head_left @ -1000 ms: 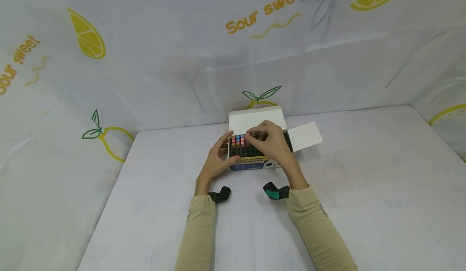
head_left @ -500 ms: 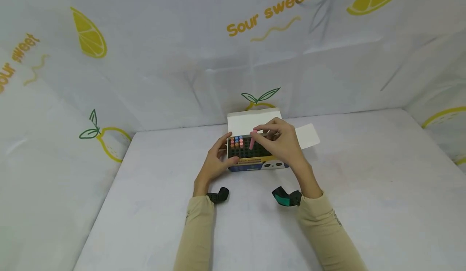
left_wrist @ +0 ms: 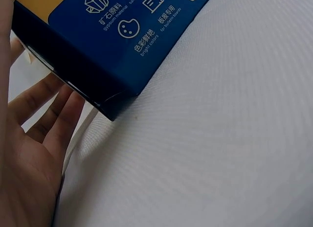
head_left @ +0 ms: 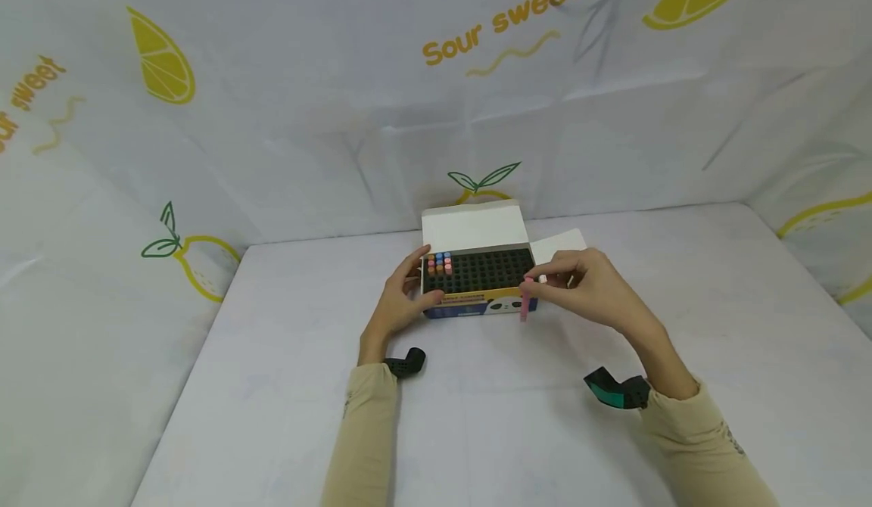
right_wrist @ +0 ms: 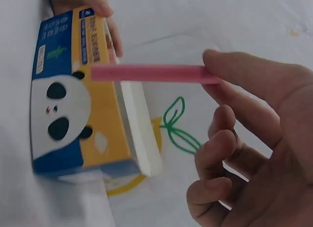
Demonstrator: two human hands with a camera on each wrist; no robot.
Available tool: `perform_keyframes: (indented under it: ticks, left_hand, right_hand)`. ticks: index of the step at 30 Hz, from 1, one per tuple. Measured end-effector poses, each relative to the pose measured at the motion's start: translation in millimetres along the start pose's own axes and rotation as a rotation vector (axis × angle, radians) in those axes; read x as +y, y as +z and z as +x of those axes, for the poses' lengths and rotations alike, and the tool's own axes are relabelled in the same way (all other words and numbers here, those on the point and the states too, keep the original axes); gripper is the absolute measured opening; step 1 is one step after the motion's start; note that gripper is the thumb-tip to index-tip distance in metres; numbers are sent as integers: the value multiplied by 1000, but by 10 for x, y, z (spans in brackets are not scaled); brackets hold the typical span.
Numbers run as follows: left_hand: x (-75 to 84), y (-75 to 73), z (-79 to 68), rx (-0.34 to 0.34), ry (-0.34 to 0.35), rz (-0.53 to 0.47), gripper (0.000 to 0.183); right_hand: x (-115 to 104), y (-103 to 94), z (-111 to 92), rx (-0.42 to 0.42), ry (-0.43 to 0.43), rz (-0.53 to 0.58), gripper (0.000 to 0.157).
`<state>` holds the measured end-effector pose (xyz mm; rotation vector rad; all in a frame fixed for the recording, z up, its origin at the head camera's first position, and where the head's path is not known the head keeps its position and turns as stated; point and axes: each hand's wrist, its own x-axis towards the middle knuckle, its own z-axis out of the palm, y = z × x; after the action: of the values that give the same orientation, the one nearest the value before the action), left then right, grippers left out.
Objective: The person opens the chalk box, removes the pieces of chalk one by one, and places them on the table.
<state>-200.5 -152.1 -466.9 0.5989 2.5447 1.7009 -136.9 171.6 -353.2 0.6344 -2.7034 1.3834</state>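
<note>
A chalk box [head_left: 470, 304] with a blue and yellow front and a panda face stands open near the back of the table. Its black insert [head_left: 492, 269] is full of small holes, and several orange, blue and pink chalk sticks [head_left: 439, 263] fill the left corner. My left hand [head_left: 397, 300] grips the box's left end, thumb on the front edge and fingers round the side. Just off the box's front right corner, my right hand [head_left: 602, 289] pinches a pink chalk stick [right_wrist: 146, 73] at one end between thumb and index finger; in the head view it hangs downward.
The box's white lid [head_left: 474, 227] stands raised behind it, and a white side flap [head_left: 560, 244] sticks out to the right. A white cloth wall [head_left: 327, 159] printed with lemons rises behind the table [head_left: 490, 431]. Black camera mounts [head_left: 616, 390] sit on both wrists.
The pink chalk stick has been drawn up out of the insert and carried right and toward me by my right hand. My left hand keeps its hold on the box.
</note>
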Motion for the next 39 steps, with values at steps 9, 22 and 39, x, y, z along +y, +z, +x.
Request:
perform_keyframes:
  ticks: [9,22,39]
  left_hand:
    - [6,3,0,2,-3,7,88]
    - [26,2,6,6,-8,15,89]
    - [4,9,4,17,-16,40,88]
  right_hand:
    - [289,-102,-140,-276,194,101,17]
    - [630,-126,-125,-402,240,133,21]
    - [910,-40,-125,-386,166,5,23]
